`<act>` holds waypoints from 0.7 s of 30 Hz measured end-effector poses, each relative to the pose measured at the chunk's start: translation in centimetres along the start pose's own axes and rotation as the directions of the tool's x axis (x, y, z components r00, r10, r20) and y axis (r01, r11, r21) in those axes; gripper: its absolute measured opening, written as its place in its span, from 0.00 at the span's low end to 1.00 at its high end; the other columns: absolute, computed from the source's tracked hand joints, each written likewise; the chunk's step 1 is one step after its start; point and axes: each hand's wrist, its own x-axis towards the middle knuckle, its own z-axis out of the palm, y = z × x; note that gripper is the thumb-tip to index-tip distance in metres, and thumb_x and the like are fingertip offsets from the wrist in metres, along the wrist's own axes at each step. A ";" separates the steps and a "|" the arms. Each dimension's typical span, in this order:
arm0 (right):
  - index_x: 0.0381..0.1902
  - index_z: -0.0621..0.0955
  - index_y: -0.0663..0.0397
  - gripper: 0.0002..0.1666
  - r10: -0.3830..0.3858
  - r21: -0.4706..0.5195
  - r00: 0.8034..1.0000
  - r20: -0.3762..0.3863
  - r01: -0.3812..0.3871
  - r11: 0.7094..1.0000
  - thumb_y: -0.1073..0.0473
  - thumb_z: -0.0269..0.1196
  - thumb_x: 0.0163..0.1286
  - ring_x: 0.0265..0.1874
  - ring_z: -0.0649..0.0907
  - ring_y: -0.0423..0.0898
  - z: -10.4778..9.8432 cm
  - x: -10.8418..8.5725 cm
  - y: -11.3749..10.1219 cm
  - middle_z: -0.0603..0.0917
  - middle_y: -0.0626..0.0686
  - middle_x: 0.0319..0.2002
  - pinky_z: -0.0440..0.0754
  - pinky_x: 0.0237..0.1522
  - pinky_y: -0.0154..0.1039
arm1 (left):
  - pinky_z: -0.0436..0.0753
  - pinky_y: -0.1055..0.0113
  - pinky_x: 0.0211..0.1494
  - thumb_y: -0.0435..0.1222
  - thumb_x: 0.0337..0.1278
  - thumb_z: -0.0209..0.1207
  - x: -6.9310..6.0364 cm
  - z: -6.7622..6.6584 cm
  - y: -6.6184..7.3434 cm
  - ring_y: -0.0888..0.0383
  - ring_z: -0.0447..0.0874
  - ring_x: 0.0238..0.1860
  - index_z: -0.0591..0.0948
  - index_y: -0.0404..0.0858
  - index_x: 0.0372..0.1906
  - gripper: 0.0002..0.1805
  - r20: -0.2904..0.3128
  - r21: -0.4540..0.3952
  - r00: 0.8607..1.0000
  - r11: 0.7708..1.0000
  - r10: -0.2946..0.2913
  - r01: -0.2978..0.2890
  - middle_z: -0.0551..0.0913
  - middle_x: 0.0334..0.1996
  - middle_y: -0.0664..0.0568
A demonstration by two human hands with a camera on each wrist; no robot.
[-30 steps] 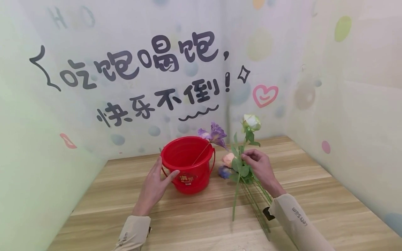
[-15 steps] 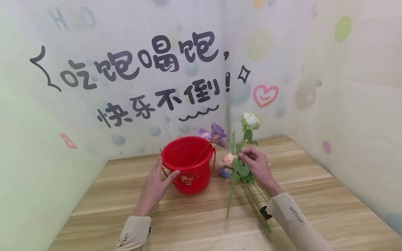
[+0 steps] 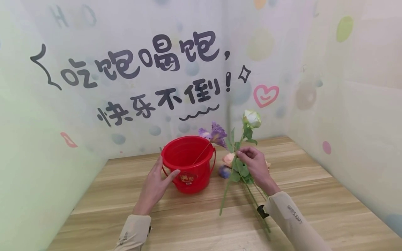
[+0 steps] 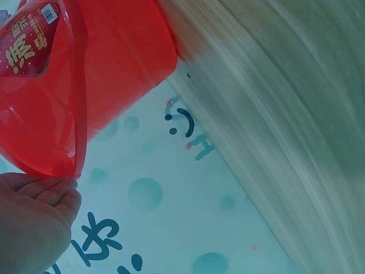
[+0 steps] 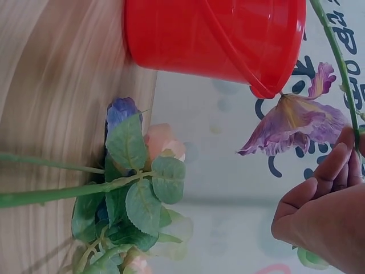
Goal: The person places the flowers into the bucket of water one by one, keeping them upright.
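Note:
My left hand [image 3: 153,191] rests against the left side of a red plastic bucket [image 3: 197,184], fingers straight and thumb spread. In the left wrist view its fingertips touch the bucket [image 4: 122,63] at the rim. A purple flower [image 3: 216,134] stands in the bucket, its bloom leaning over the right rim. To the right, my right hand [image 3: 258,169] pinches the stem of a white-green rose [image 3: 252,119], which is upright with its stem [image 3: 224,200] slanting down to the left. The right wrist view shows that stem [image 5: 340,57] between thumb and fingers.
Beneath the right hand, several flowers lie on the wooden table [image 3: 103,202], among them a peach rose [image 3: 228,159] and a blue flower [image 3: 224,171], stems toward the front. Printed walls [image 3: 141,21] close in the back and both sides.
The right hand has moved slightly left with the white-green rose, lifting it a little, and the stem's lower end has swung left toward the bucket. The left hand and bucket have stayed in place.

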 end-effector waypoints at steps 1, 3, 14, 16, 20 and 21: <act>0.47 0.79 0.73 0.11 0.002 0.000 1.000 -0.005 -0.002 1.000 0.66 0.63 0.76 0.36 0.83 0.39 0.1 0.0 0.0 0.84 0.48 0.34 0.81 0.43 0.32 | 0.78 0.39 0.63 0.66 0.64 0.59 0.0 0.0 0.0 0.40 0.60 0.77 0.49 0.44 0.85 0.56 0.001 -0.002 1.000 1.000 -0.001 0.001 0.58 0.80 0.45; 0.47 0.79 0.73 0.11 0.003 -0.004 1.000 -0.012 -0.003 1.000 0.66 0.63 0.76 0.36 0.82 0.39 0.2 0.1 -0.1 0.84 0.47 0.34 0.81 0.43 0.32 | 0.78 0.39 0.63 0.66 0.64 0.59 0.0 0.0 0.0 0.40 0.59 0.77 0.49 0.44 0.85 0.56 0.001 -0.003 1.000 1.000 -0.001 0.001 0.58 0.80 0.45; 0.44 0.79 0.71 0.08 0.013 0.032 0.999 -0.041 -0.012 0.999 0.67 0.63 0.75 0.36 0.83 0.43 0.9 0.4 -0.3 0.84 0.44 0.32 0.81 0.42 0.32 | 0.79 0.39 0.62 0.65 0.64 0.60 0.0 0.0 0.0 0.40 0.60 0.77 0.49 0.45 0.85 0.55 -0.004 -0.008 1.000 1.000 0.005 -0.005 0.59 0.80 0.45; 0.45 0.79 0.71 0.08 0.013 0.035 0.999 -0.045 -0.012 0.999 0.67 0.63 0.75 0.36 0.83 0.42 1.0 0.4 -0.4 0.84 0.44 0.32 0.80 0.43 0.33 | 0.79 0.39 0.62 0.65 0.64 0.60 0.0 0.0 0.0 0.40 0.60 0.77 0.49 0.45 0.85 0.55 -0.002 -0.008 1.000 1.000 0.000 0.000 0.58 0.80 0.45; 0.45 0.80 0.70 0.08 0.009 0.047 0.999 -0.045 -0.007 0.999 0.67 0.63 0.76 0.36 0.82 0.42 1.2 0.4 -0.4 0.85 0.42 0.32 0.79 0.44 0.33 | 0.79 0.39 0.62 0.65 0.63 0.61 0.0 0.0 0.1 0.40 0.60 0.77 0.49 0.46 0.85 0.56 -0.002 -0.014 1.000 1.000 -0.003 0.003 0.59 0.80 0.46; 0.45 0.80 0.70 0.07 0.008 0.050 0.999 -0.046 -0.005 0.999 0.67 0.63 0.76 0.35 0.82 0.41 1.3 0.4 -0.5 0.85 0.42 0.32 0.79 0.44 0.33 | 0.79 0.39 0.61 0.65 0.63 0.61 0.0 0.0 0.1 0.40 0.60 0.77 0.49 0.46 0.85 0.56 -0.003 -0.014 1.000 1.000 -0.003 0.003 0.59 0.80 0.46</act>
